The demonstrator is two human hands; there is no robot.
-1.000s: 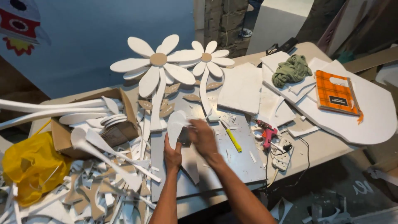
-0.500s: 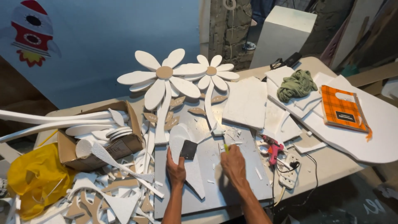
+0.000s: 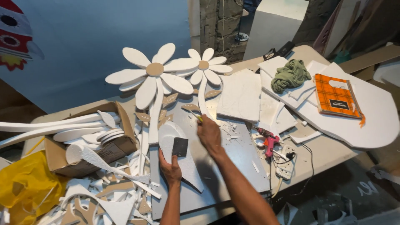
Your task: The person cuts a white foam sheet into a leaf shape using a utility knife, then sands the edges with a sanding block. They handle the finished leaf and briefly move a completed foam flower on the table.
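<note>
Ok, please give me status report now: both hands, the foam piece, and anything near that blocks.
Left hand holds dark square block on white foam piece. Right hand grips yellow tool. Foam scraps beside right hand; nothing between hands.

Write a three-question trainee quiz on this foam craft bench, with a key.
1. True or false: the left hand holds a small dark square piece against a white foam cutout.
2. What does the right hand grip? A) pink glue gun B) yellow-handled tool C) green cloth
3. Fill in: the orange plaid notebook lies on a large white foam ____.

Key: 1 true. 2 B, the yellow-handled tool; the pink glue gun and green cloth lie untouched. 3 board.
</note>
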